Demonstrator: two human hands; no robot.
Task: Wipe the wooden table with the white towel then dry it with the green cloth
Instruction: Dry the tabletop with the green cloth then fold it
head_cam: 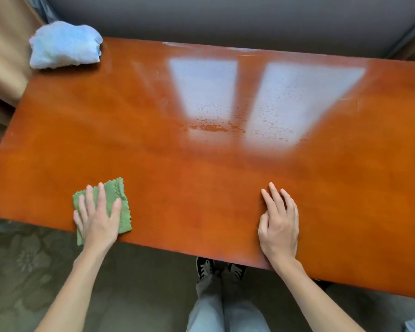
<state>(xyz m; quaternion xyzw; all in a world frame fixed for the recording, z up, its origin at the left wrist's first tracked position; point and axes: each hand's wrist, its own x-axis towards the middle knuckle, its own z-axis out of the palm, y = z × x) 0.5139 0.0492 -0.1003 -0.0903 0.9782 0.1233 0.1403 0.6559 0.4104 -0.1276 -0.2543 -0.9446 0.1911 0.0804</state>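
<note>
You're pressing your left hand point(98, 218) flat on the green cloth point(116, 200) at the near-left edge of the surface point(153, 164); no closed grip there, fingers are lying straight and spread over the fabric, so the palm is doing the pushing, which suits drying strokes better than a pinch. The cloth is sitting folded into a small pad, and its lower corner is hanging just over the near edge, so you're probably starting or ending a pass along that edge. Your right hand point(279, 226) is resting open on bare wood near the near-right edge, holding nothing; I'm reading it as a brace while you're leaning in. The white towel point(65, 45) is lying bunched at the far-left corner, well apart from both hands, partly overhanging the corner; parked like that, I'm judging the wet wipe as done and drying as the step in hand. The wood is looking glossy orange-brown, and window glare across the far middle is showing speckled droplets and a smeared streak, so that zone is looking wet and is likely needing the cloth. The cloth is looking plush, with a zigzag edge.
</note>
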